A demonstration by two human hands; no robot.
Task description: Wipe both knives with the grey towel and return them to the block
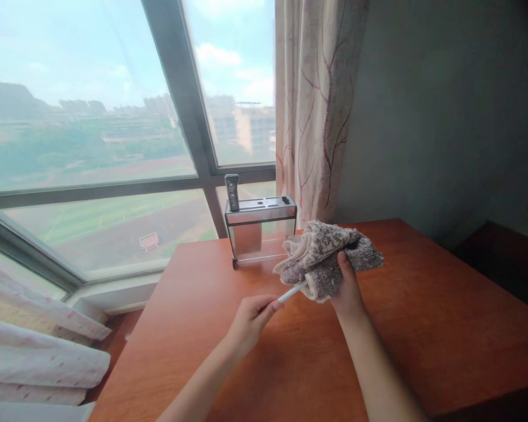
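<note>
My left hand (251, 321) is closed around a slim white handle (292, 292) that points up and to the right. Its far end disappears into a crumpled grey and cream cloth (319, 258), so I cannot make out what it belongs to. My right hand (348, 287) grips that cloth from the right, thumb on top and the other fingers mostly hidden. Both hands are above the table. Behind the cloth stands a clear-sided knife block (261, 205) with a metal-look top, and a dark handle (232, 192) sticks up from its left end.
The reddish-brown wooden table (193, 346) reaches to the window (92, 140) behind. A patterned curtain (317, 105) hangs beside the grey wall (431, 117). More white fabric (39, 354) lies low at the left, beyond the table's edge.
</note>
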